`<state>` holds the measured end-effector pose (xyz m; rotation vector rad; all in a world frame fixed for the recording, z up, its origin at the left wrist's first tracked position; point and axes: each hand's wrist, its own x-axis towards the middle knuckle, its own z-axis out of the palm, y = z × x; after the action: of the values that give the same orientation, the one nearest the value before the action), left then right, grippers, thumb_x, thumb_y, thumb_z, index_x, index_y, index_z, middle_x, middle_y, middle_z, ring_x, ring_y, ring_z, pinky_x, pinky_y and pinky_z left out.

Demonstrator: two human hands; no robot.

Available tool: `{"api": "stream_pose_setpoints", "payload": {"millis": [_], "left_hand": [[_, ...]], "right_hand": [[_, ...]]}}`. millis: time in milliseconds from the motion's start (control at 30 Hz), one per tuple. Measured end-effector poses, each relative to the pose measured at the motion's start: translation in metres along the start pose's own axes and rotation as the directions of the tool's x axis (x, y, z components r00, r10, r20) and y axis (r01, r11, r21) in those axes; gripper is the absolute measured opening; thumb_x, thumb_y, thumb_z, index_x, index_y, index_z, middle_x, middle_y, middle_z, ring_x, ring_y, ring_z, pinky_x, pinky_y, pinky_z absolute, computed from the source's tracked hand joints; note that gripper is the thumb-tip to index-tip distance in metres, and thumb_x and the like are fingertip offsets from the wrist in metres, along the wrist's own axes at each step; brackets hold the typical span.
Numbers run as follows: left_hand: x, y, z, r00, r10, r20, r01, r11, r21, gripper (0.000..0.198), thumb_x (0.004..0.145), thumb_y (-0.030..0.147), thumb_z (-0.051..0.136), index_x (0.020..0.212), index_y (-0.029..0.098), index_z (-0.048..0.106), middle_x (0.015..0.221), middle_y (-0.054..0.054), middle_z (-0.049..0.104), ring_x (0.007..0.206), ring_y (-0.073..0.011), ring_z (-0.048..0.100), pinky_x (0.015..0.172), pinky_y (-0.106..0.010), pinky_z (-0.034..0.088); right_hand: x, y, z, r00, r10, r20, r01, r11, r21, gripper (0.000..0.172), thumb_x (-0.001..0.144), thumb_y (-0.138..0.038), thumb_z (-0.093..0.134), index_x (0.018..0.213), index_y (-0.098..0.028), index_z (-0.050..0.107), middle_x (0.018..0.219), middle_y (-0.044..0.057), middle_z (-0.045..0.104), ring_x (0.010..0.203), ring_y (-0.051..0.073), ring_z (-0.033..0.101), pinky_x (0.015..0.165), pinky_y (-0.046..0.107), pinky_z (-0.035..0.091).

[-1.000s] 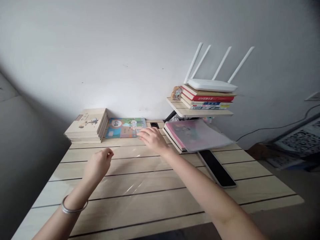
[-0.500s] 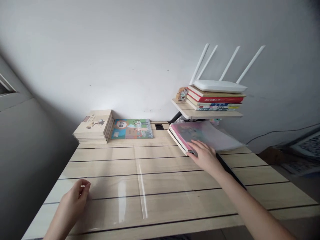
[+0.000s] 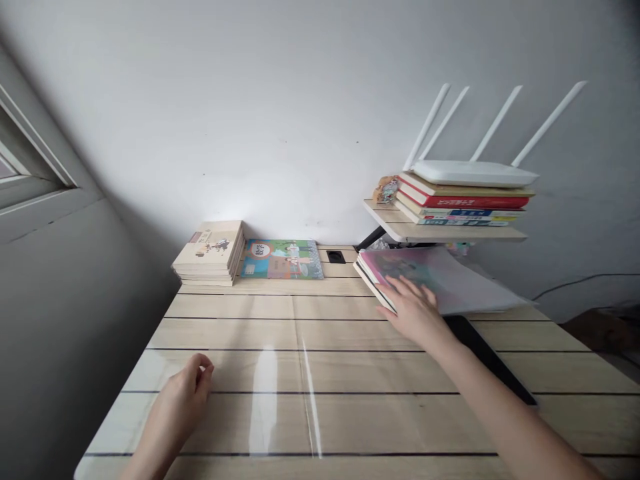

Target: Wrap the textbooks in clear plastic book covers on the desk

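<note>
My right hand (image 3: 415,310) rests on a stack of books topped by a translucent plastic folder (image 3: 465,287), at the right of the table. Its fingers are spread over the near left corner of the folder, with the thumb by the stack's edge. A pinkish cover shows through the plastic. Partly under my right forearm lies a flat black object (image 3: 493,360), like a tablet. My left hand (image 3: 187,393) is over the front left of the table, fingers curled together, with nothing visible in them.
A pile of beige books (image 3: 210,250) stands at the back left beside a colourful textbook (image 3: 283,260). A black socket (image 3: 336,257) is set in the table (image 3: 360,373). At the back right, a small raised shelf (image 3: 445,232) carries several books (image 3: 465,201) and a white router (image 3: 475,173).
The view has turned left, so everything sits further right in it. My right hand stays on the folder, its fingers slightly more spread. More of the black object shows. My left hand remains curled.
</note>
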<state>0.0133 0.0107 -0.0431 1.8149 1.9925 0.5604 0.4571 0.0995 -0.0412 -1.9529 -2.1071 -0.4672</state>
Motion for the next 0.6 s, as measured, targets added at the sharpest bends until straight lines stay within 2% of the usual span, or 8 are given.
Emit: {"api": "stream_pose_setpoints", "payload": {"millis": [67, 133, 233, 300, 400, 467, 533, 600], "left_hand": [[0.000, -0.001, -0.002, 1.000, 0.002, -0.019, -0.001, 0.999, 0.045, 0.016, 0.083, 0.036, 0.035, 0.077, 0.026, 0.045, 0.054, 0.003, 0.061, 0.051, -0.0192, 0.060, 0.052, -0.025, 0.040], [0.000, -0.002, -0.002, 1.000, -0.004, -0.017, 0.006, 0.997, 0.080, 0.016, 0.084, 0.037, 0.034, 0.079, 0.026, 0.045, 0.057, 0.002, 0.062, 0.053, -0.0199, 0.062, 0.053, -0.026, 0.040], [0.003, -0.004, -0.002, 0.999, -0.041, 0.021, 0.037, 0.989, 0.141, 0.018, 0.086, 0.037, 0.031, 0.082, 0.026, 0.045, 0.064, -0.001, 0.066, 0.060, -0.0213, 0.065, 0.056, -0.026, 0.041], [0.005, -0.004, -0.001, 0.997, -0.061, 0.050, 0.051, 0.982, 0.183, 0.020, 0.087, 0.038, 0.029, 0.085, 0.026, 0.045, 0.070, -0.002, 0.068, 0.065, -0.0221, 0.066, 0.058, -0.027, 0.041], [0.009, -0.004, -0.001, 0.992, -0.091, 0.088, 0.069, 0.972, 0.226, 0.022, 0.088, 0.039, 0.027, 0.089, 0.026, 0.044, 0.076, -0.003, 0.070, 0.071, -0.0231, 0.066, 0.061, -0.028, 0.041], [0.011, -0.003, -0.001, 0.989, -0.112, 0.101, 0.085, 0.966, 0.243, 0.022, 0.087, 0.039, 0.026, 0.090, 0.026, 0.044, 0.078, -0.004, 0.070, 0.074, -0.0237, 0.067, 0.063, -0.028, 0.042], [0.012, -0.003, -0.001, 0.988, -0.116, 0.106, 0.086, 0.964, 0.253, 0.022, 0.087, 0.040, 0.026, 0.091, 0.026, 0.043, 0.080, -0.004, 0.070, 0.076, -0.0239, 0.067, 0.064, -0.029, 0.042], [0.013, -0.004, -0.001, 0.987, -0.110, 0.115, 0.077, 0.964, 0.254, 0.022, 0.086, 0.040, 0.026, 0.090, 0.026, 0.043, 0.079, -0.004, 0.070, 0.075, -0.0238, 0.067, 0.064, -0.029, 0.042]], "right_hand": [[-0.002, 0.017, 0.006, 0.995, 0.074, 0.060, -0.074, 0.997, -0.003, 0.051, 0.079, -0.035, 0.058, 0.128, -0.023, 0.055, 0.138, 0.013, 0.049, 0.125, 0.038, 0.044, 0.096, 0.057, 0.036], [-0.004, 0.036, 0.010, 0.989, 0.078, 0.129, -0.085, 0.995, 0.050, 0.055, 0.077, -0.036, 0.059, 0.129, -0.020, 0.055, 0.136, 0.014, 0.051, 0.122, 0.035, 0.049, 0.094, 0.049, 0.042], [-0.009, 0.059, 0.005, 0.987, 0.001, 0.158, -0.028, 0.986, 0.166, 0.042, 0.081, -0.034, 0.053, 0.119, -0.020, 0.064, 0.126, 0.010, 0.061, 0.113, 0.028, 0.059, 0.091, 0.037, 0.048], [-0.011, 0.069, -0.002, 0.991, 0.007, 0.136, -0.034, 0.979, 0.201, 0.035, 0.084, -0.032, 0.046, 0.111, -0.024, 0.068, 0.116, 0.006, 0.068, 0.102, 0.025, 0.065, 0.085, 0.033, 0.050], [-0.014, 0.081, -0.013, 0.985, 0.165, 0.054, -0.172, 0.969, 0.176, 0.036, 0.086, -0.033, 0.041, 0.104, -0.025, 0.071, 0.095, 0.007, 0.074, 0.079, 0.025, 0.069, 0.067, 0.032, 0.050], [-0.015, 0.088, -0.018, 0.955, 0.290, -0.061, -0.278, 0.948, 0.156, 0.036, 0.086, -0.035, 0.042, 0.100, -0.022, 0.072, 0.085, 0.009, 0.074, 0.069, 0.025, 0.068, 0.059, 0.032, 0.047], [-0.017, 0.096, -0.022, 0.918, 0.359, -0.170, -0.333, 0.928, 0.167, 0.035, 0.085, -0.036, 0.043, 0.096, -0.020, 0.072, 0.082, 0.010, 0.074, 0.065, 0.025, 0.066, 0.057, 0.031, 0.045], [-0.021, 0.102, -0.024, 0.901, 0.366, -0.232, -0.323, 0.924, 0.204, 0.032, 0.083, -0.035, 0.044, 0.092, -0.020, 0.071, 0.082, 0.010, 0.073, 0.067, 0.024, 0.065, 0.060, 0.032, 0.046]]}}
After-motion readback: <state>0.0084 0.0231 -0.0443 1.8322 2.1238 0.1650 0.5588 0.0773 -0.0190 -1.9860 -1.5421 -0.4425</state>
